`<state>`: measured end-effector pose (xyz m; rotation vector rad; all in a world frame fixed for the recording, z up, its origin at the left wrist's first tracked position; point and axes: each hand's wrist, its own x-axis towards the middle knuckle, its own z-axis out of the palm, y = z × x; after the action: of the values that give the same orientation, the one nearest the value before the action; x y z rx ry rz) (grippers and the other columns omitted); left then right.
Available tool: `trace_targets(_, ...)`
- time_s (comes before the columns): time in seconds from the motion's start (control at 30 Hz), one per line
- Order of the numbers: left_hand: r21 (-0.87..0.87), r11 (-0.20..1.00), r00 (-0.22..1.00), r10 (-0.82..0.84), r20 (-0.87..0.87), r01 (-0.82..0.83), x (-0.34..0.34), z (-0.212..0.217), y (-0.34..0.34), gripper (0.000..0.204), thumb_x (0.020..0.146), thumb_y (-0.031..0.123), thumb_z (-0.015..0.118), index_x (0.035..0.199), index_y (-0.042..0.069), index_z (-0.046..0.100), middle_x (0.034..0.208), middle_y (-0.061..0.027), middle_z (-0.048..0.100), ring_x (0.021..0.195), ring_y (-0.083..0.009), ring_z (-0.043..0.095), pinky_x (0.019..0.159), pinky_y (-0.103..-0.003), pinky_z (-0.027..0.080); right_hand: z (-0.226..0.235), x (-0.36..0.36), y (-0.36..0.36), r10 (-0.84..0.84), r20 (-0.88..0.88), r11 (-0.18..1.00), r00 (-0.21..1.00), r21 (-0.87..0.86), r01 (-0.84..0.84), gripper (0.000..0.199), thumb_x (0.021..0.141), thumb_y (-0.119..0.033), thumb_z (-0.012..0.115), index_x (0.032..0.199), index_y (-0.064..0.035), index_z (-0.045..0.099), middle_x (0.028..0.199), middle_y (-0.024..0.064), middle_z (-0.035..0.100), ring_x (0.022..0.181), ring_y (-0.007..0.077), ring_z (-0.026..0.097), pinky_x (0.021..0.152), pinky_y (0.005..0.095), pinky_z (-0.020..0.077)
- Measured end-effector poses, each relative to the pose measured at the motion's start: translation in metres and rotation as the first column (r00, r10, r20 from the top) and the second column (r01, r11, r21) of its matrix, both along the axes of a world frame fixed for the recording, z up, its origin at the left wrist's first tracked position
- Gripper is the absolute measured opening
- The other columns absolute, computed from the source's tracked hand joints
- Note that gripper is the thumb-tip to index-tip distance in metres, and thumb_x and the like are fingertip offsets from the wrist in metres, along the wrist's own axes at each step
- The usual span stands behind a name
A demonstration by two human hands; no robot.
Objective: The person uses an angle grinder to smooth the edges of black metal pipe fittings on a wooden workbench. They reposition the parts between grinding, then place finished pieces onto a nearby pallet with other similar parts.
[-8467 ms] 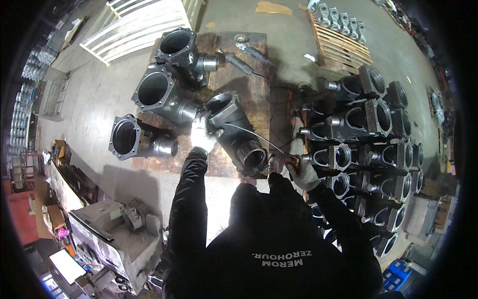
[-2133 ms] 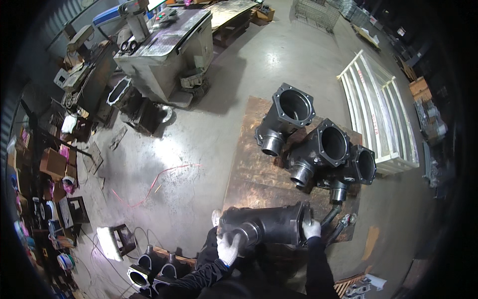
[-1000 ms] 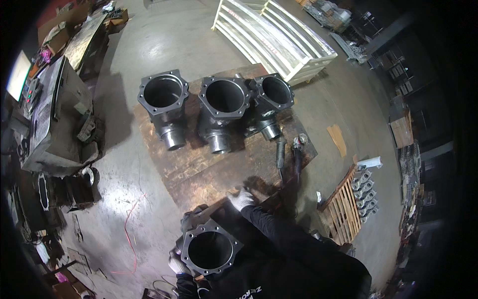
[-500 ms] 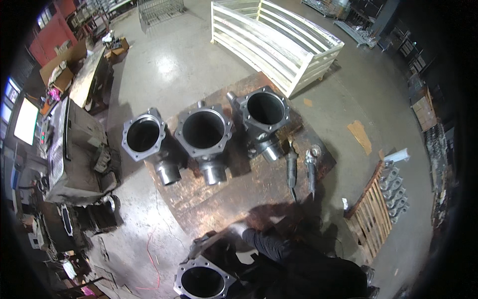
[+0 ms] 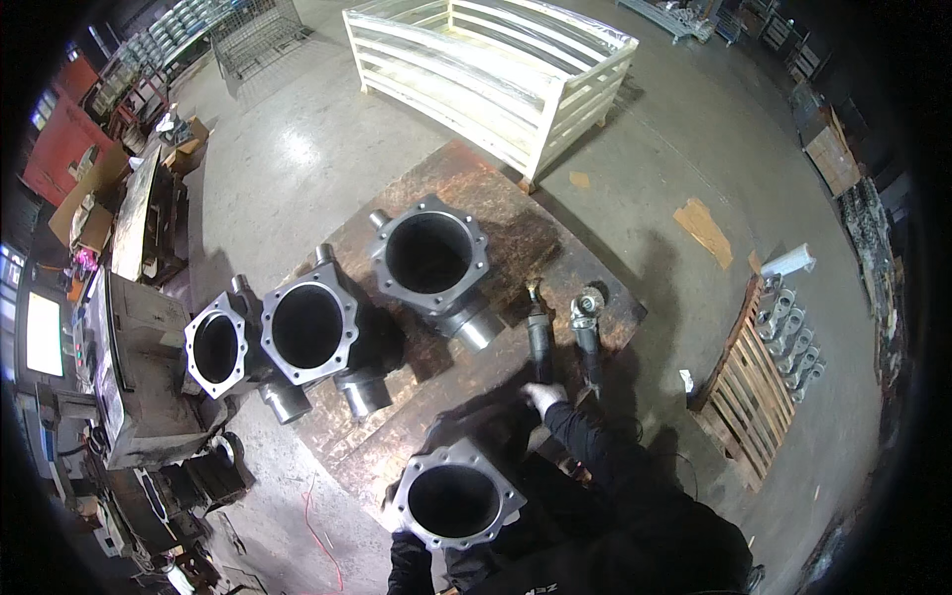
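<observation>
**Flanged Casting at the Near Edge of the Board, Gloved Hands at Either Side**

Through the head camera I observe a black flanged casting (image 5: 466, 456) at the near edge of a stained wooden board (image 5: 565, 258), close to the wearer's body. Its drilled flange and round bore face up toward me, and its dark body extends away behind the flange; I cannot tell whether it rests on the board or is held clear of it. The left hand (image 5: 390, 504), in a pale glove, lies at the left edge of the flange and is mostly hidden by it, so I cannot tell how far its fingers are open or how firmly they grip. The right hand (image 5: 544, 398), also gloved, is at the far right end of the casting with its fingers partly bent; from my view I cannot tell whether it has hold of the metal.

Beyond, three similar pieces form a slanting row: the left casting (image 5: 243, 369), the middle casting (image 5: 349, 342) and the right casting (image 5: 446, 299), each with its bore upward. Just ahead of the right hand lie a straight-bodied tool (image 5: 538, 340) and, beside it, a round-headed tool (image 5: 586, 335).
</observation>
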<state>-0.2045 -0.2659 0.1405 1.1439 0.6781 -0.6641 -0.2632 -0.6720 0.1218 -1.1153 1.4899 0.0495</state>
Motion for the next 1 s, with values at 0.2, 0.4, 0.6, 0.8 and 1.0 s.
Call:
trace_targets(0.2,-0.099,0.995,0.999,0.002,0.043,0.002,0.030,-0.026,-0.107,0.035,0.102,0.025,0.048,0.111,-0.001,0.070,0.113,-0.0132,0.071,0.095,-0.0233,0.068,0.085,-0.036,0.054,-0.008,-0.007,-0.133,-0.071,-0.078,0.997,0.994,-0.045,0.068,0.022,0.080,-0.023,0.078,0.081,-0.0021,0.072,0.071,0.0062,0.069,0.058,0.0157,0.062,0.055,0.0318,0.0492)
trace_targets(0.4,-0.030,0.999,0.999,-0.012,0.033,0.013,0.049,-0.024,-0.149,0.035,0.103,0.027,0.048,0.109,0.001,0.070,0.112,-0.0126,0.070,0.093,-0.0231,0.067,0.084,-0.035,0.053,-0.010,-0.051,-0.164,-0.052,0.000,0.996,0.999,-0.066,0.052,0.052,0.087,-0.048,0.071,0.101,0.0026,0.072,0.093,0.0132,0.072,0.081,0.0228,0.067,0.074,0.0358,0.0531)
trace_targets(0.6,0.067,0.997,0.999,-0.037,-0.013,0.038,0.035,-0.010,-0.136,0.034,0.102,0.029,0.049,0.106,0.003,0.069,0.109,-0.0117,0.069,0.090,-0.0227,0.065,0.082,-0.035,0.052,-0.053,-0.099,-0.177,0.072,-0.282,0.802,0.957,-0.553,-0.223,0.075,0.083,-0.065,0.068,0.119,0.0011,0.066,0.118,0.0234,0.068,0.117,0.0386,0.062,0.101,0.0437,0.0482)
trace_targets(0.8,0.138,0.989,0.998,-0.045,-0.044,0.050,0.019,-0.001,-0.114,0.033,0.102,0.032,0.049,0.103,0.005,0.068,0.107,-0.0108,0.068,0.087,-0.0222,0.063,0.079,-0.035,0.051,-0.131,-0.080,-0.177,0.285,-0.621,0.824,0.730,-0.230,-0.518,0.069,0.077,-0.050,0.077,0.130,-0.0084,0.058,0.126,0.0184,0.065,0.117,0.0375,0.062,0.099,0.0444,0.0509)
trace_targets(1.0,0.138,0.989,0.997,-0.048,-0.059,0.056,0.010,-0.005,-0.103,0.033,0.102,0.034,0.049,0.100,0.007,0.068,0.104,-0.0099,0.066,0.085,-0.0218,0.062,0.077,-0.035,0.050,-0.127,-0.107,-0.153,0.221,-0.553,0.599,0.803,-0.573,-0.560,0.075,0.067,-0.043,0.084,0.128,-0.0074,0.059,0.114,0.0175,0.070,0.107,0.0395,0.066,0.095,0.0473,0.0534)
